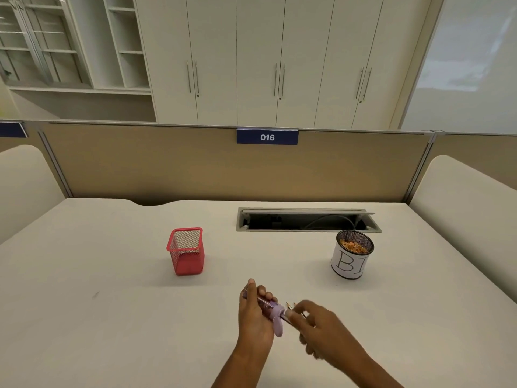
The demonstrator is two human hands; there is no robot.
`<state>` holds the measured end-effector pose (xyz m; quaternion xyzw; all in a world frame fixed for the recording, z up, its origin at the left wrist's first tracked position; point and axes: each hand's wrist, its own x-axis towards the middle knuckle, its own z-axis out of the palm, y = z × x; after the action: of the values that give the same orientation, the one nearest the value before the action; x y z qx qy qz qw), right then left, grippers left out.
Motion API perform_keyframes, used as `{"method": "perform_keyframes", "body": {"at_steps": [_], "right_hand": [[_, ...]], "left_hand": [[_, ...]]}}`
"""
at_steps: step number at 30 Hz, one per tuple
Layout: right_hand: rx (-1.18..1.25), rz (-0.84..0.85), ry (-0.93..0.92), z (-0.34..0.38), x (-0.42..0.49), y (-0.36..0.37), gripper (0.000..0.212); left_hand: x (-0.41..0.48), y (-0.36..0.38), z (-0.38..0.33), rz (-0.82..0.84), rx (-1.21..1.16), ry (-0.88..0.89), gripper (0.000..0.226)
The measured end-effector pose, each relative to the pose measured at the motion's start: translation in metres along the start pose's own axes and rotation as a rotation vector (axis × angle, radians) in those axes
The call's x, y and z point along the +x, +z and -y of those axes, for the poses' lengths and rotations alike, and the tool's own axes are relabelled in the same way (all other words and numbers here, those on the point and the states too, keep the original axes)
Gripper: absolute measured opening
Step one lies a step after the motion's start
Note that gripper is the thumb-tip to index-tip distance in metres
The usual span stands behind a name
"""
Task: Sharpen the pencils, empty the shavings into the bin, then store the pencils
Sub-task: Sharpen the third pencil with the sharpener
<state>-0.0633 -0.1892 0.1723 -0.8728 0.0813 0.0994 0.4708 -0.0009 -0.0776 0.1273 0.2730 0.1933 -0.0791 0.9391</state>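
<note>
1. The right hand [321,327] is smeared by motion. Its fingers are seen curled round thin wooden pencils [290,305], but their number cannot be told; only two dark tips show beside the thumb.
2. The white paper label on the black round mesh cup [351,264] is partly turned away, so only "BI" is read. Orange-brown shavings [354,246] are seen inside.
3. A lilac plastic sharpener [272,310] with a clear barrel is gripped in the left hand [254,315], over the near middle of the white desk [112,317], with its mouth turned toward the right hand.
4. A red square mesh holder [186,252] stands left of centre, well apart from the cup at the right. An open cable hatch [307,221] is set behind, near the beige partition [167,163].
</note>
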Motion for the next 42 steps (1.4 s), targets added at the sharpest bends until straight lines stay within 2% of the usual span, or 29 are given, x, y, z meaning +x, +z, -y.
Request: {"method": "perform_keyframes", "body": {"at_steps": [2, 4, 5, 7, 8, 9, 10, 11, 13, 14, 16, 18, 20, 22, 23, 24, 25, 27, 29, 32, 33, 35, 38, 42], "right_hand": [[-0.441, -0.216, -0.257, -0.002, -0.002, 0.004, 0.022], [-0.732, -0.319, -0.394, -0.016, -0.002, 0.011, 0.022], [-0.825, -0.381, -0.508, -0.020, 0.000, 0.011, 0.006], [-0.846, -0.429, -0.616, -0.031, 0.008, 0.014, 0.038], [-0.854, -0.400, -0.583, -0.029, 0.005, 0.014, 0.040], [-0.832, -0.394, -0.564, -0.026, 0.003, 0.013, 0.028], [-0.693, -0.323, -0.463, -0.023, 0.003, 0.013, 0.018], [-0.467, -0.233, -0.317, -0.020, 0.004, 0.013, 0.019], [0.181, 0.019, -0.001, -0.018, 0.004, 0.005, 0.031], [0.421, 0.142, 0.182, -0.019, 0.005, 0.001, 0.034], [0.722, 0.311, 0.434, -0.017, 0.000, -0.004, 0.034], [0.770, 0.363, 0.481, -0.016, -0.003, -0.005, 0.032], [0.537, 0.287, 0.378, -0.015, -0.002, -0.005, 0.034], [0.027, 0.053, 0.089, -0.019, 0.001, 0.002, 0.030], [-0.197, -0.109, -0.104, -0.022, 0.002, 0.008, 0.021], [-0.393, -0.208, -0.254, -0.024, 0.004, 0.013, 0.009], [-0.572, -0.234, -0.339, -0.029, 0.006, 0.018, 0.014], [-0.682, -0.301, -0.450, -0.036, 0.007, 0.026, 0.035], [-0.765, -0.328, -0.536, -0.039, 0.013, 0.028, 0.033], [-0.785, -0.224, -0.473, -0.038, 0.012, 0.027, 0.037], [-0.795, -0.188, -0.456, -0.034, 0.007, 0.025, 0.032], [-0.618, -0.220, -0.375, -0.028, 0.007, 0.023, 0.015], [-0.159, -0.075, -0.157, -0.028, 0.012, 0.021, 0.043], [0.304, 0.060, 0.118, -0.017, 0.007, 0.013, 0.043]], "left_hand": [[0.002, -0.004, -0.002, -0.018, -0.086, -0.027, 0.031], [0.004, -0.007, -0.002, -0.042, -0.123, -0.050, 0.034], [0.004, -0.008, -0.002, -0.050, -0.123, -0.053, 0.035], [0.003, -0.007, -0.001, -0.050, -0.112, -0.049, 0.032], [0.002, -0.006, 0.000, -0.044, -0.101, -0.042, 0.029], [0.000, -0.003, 0.000, -0.035, -0.079, -0.026, 0.027], [-0.002, 0.000, -0.001, -0.027, -0.046, 0.002, 0.025], [-0.004, 0.003, -0.001, -0.020, -0.009, 0.036, 0.025], [-0.008, 0.008, -0.003, 0.015, 0.063, 0.074, 0.025], [-0.009, 0.008, -0.004, 0.036, 0.086, 0.071, 0.026], [-0.008, 0.005, -0.003, 0.066, 0.100, 0.040, 0.027], [-0.005, -0.001, 0.000, 0.058, 0.103, 0.017, 0.027], [-0.003, -0.006, 0.003, 0.027, 0.083, 0.006, 0.026], [-0.001, -0.010, 0.008, -0.009, 0.043, -0.019, 0.026], [-0.001, -0.012, 0.010, -0.025, 0.021, -0.030, 0.026], [0.000, -0.012, 0.013, -0.046, 0.001, -0.037, 0.026], [0.000, -0.012, 0.015, -0.070, -0.018, -0.040, 0.027], [0.000, -0.011, 0.017, -0.119, -0.040, -0.028, 0.026], [-0.004, -0.010, 0.018, -0.138, -0.044, -0.007, 0.026], [-0.007, -0.007, 0.018, -0.138, -0.005, 0.001, 0.026], [-0.008, -0.006, 0.018, -0.137, 0.018, 0.009, 0.026], [-0.011, -0.003, 0.017, -0.127, 0.072, 0.036, 0.025], [-0.016, 0.000, 0.015, -0.076, 0.134, 0.057, 0.024], [-0.018, 0.004, 0.010, 0.018, 0.148, 0.037, 0.024]]}}
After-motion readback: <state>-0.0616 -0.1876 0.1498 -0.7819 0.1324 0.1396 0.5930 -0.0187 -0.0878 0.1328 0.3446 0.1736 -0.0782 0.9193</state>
